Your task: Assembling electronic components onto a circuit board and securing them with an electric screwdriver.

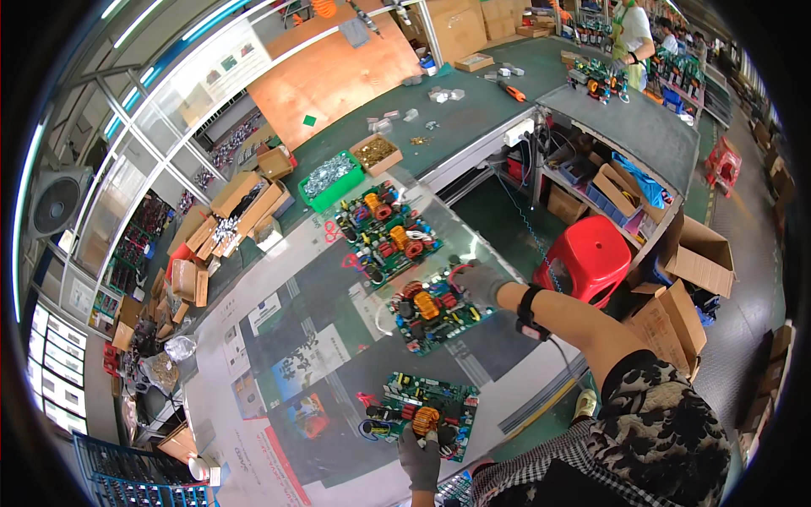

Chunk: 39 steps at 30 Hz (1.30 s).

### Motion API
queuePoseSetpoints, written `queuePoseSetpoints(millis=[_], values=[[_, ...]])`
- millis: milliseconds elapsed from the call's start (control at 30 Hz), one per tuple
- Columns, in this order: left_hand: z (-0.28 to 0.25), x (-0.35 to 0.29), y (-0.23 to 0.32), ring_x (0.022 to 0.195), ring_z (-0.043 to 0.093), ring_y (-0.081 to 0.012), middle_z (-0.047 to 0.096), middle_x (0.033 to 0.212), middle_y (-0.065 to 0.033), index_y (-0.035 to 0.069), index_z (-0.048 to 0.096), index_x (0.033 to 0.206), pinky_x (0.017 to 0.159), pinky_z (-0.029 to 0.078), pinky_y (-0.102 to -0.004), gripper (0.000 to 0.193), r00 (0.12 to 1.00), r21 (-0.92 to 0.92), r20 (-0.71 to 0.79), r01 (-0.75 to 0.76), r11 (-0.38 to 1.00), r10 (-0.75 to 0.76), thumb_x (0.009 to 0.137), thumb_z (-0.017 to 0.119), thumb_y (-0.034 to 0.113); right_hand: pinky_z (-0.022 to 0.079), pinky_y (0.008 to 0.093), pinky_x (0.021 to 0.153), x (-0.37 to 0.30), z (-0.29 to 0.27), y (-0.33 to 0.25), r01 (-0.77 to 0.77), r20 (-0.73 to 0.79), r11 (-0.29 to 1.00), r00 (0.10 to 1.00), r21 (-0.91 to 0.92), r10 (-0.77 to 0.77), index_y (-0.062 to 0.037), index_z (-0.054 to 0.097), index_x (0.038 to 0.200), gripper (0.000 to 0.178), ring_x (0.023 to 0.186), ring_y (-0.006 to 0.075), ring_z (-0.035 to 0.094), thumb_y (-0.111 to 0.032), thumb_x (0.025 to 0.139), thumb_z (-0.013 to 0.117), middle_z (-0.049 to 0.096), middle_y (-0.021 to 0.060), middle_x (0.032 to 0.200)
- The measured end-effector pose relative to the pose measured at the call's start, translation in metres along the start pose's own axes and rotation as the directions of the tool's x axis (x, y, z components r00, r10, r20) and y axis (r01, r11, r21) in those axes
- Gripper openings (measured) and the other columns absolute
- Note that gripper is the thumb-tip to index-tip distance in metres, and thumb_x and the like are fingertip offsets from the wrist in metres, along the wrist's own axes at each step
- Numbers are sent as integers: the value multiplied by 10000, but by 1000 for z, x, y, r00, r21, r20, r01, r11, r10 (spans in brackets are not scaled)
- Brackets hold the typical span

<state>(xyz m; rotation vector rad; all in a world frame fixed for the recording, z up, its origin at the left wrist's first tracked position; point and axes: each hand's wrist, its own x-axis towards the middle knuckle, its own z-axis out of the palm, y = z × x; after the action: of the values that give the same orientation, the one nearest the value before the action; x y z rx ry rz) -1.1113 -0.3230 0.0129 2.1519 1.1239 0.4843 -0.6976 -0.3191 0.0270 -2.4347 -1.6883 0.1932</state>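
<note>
My left hand (419, 460), in a grey glove, grips the near circuit board (456, 406) at its lower edge, its fingertips around the copper-wound coil (426, 420). The board lies on the printed sheet covering the table. Farther off, my gloved right hand (481, 283) has its fingers closed at the upper right corner of a second circuit board (431, 325), which carries orange coils and a white wire loop. Its fingertips are partly hidden. Just beyond lie more circuit boards (384, 232) with orange and red coils, close together, with red wire loops at their left side.
A green bin (331, 181) of metal parts and a cardboard box (376, 155) of brass-coloured pieces stand beyond the boards. A red stool (587, 258) is at the right, near open cartons (672, 329). Another person (634, 42) stands at the far right bench. Boxes (245, 207) crowd the left.
</note>
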Motion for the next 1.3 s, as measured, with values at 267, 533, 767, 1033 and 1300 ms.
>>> queuePoseSetpoints(millis=[267,533,767,1033,1300], values=[[168,-12,100,1051,589,-413,605,1133,-229,-19,511,1275,916,471,-470,495,979,89,-194,73,993,-55,882,683,228,497,445,937,-324,-48,181,74,179,990,979,121,-95,-183,648,1188,329,1150,292,592,-298,884,596,625,65,1227],[232,50,155,1068,617,-434,617,1166,-264,-24,495,1268,908,494,-466,509,915,25,-281,309,951,-290,883,673,257,480,448,970,-489,-60,332,-538,410,816,807,211,426,-186,652,1210,357,1128,319,626,-336,898,564,691,120,1124],[243,85,179,1109,585,-481,569,1225,-337,-69,416,1341,931,487,-489,656,893,149,-233,424,893,-385,872,674,309,470,443,1001,-454,-24,378,-501,632,842,722,198,281,-178,616,1295,436,1130,336,633,-369,909,555,680,120,1210],[263,113,200,1087,545,-485,546,1174,-277,-8,441,1252,930,461,-531,559,815,83,-336,525,847,-472,844,714,261,495,403,967,-395,-5,465,-522,758,851,578,56,304,-173,658,1233,440,1133,331,633,-432,884,589,673,130,1224],[257,107,206,1098,568,-451,573,1184,-253,25,483,1271,913,479,-506,560,795,16,-311,552,834,-520,839,736,275,528,376,895,-265,-21,525,-320,716,940,683,115,145,-137,680,1171,390,1015,299,683,-387,876,632,710,115,1087]])
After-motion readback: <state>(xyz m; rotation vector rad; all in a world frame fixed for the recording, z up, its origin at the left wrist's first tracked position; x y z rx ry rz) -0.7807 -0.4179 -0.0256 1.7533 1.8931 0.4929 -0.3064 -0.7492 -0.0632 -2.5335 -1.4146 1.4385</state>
